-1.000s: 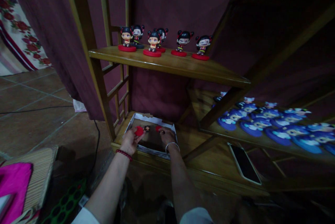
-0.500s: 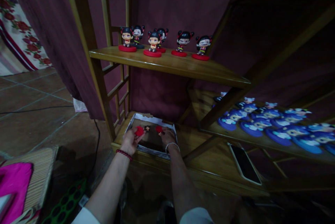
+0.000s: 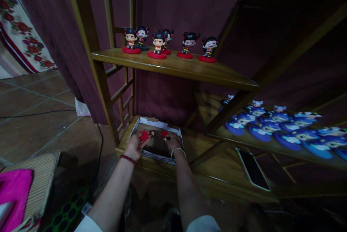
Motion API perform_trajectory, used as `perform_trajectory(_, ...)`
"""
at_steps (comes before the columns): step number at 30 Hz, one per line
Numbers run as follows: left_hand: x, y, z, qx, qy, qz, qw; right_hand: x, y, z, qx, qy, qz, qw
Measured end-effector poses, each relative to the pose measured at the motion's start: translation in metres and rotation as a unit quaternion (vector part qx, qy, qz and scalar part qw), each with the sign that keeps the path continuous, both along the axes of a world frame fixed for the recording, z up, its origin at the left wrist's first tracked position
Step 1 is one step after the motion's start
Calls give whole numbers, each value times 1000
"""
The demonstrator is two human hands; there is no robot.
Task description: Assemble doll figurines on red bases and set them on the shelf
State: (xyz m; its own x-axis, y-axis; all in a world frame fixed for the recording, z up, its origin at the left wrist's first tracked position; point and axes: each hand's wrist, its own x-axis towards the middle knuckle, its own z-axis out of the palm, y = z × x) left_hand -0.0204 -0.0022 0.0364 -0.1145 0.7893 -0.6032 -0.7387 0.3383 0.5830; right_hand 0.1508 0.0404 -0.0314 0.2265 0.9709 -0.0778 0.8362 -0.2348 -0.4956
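Head view: cardboard box (image 3: 141, 123) seen on bottom shelf (image 3: 217, 168). Left hand (image 3: 135, 146) at box's left edge, closed on red-based figurine (image 3: 144, 136). Right hand (image 3: 172, 141) at box's right side, second red figurine (image 3: 164, 134) pinched in fingers. Small dark-haired figurine (image 3: 152, 133) left inside box between hands. Phone (image 3: 253, 169) laid well right of box. Row of figurines (image 3: 166, 43) set on shelf above box.

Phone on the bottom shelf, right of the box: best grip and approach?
Pinch the phone across its long edges, coming from above at the near end. It lies flat, screen up, on the shelf board, a slanted strut close over its far end.
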Motion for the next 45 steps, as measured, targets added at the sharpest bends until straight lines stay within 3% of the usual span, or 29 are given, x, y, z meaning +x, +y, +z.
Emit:
perform_trajectory(7, -1, 1, 0, 2, 0, -3, 1000, 0, 1, 0, 17, 9, 23, 1000)
perform_trajectory(21, -2, -3, 3, 19, 11, -26, 999, 11, -3, 3, 54, 143, 47, 987)
perform_trajectory(26, -4, -3, 1, 18, 15, -24, 999, 14, -6, 0, 54, 178, 19, 982)
perform_trajectory(31, -5, -4, -2, 23, 3, -14, 1000, 16, -7, -4, 49, 247, 40, 967)
perform_trajectory(39, -4, -7, -4, 15, 9, -17, 1000, 15, -14, 4, 35, 240, 57, 969)
perform_trajectory(45, -2, -15, -7, 18, -6, -29, 999, 11, -22, 8, 11, 295, 13, 955)
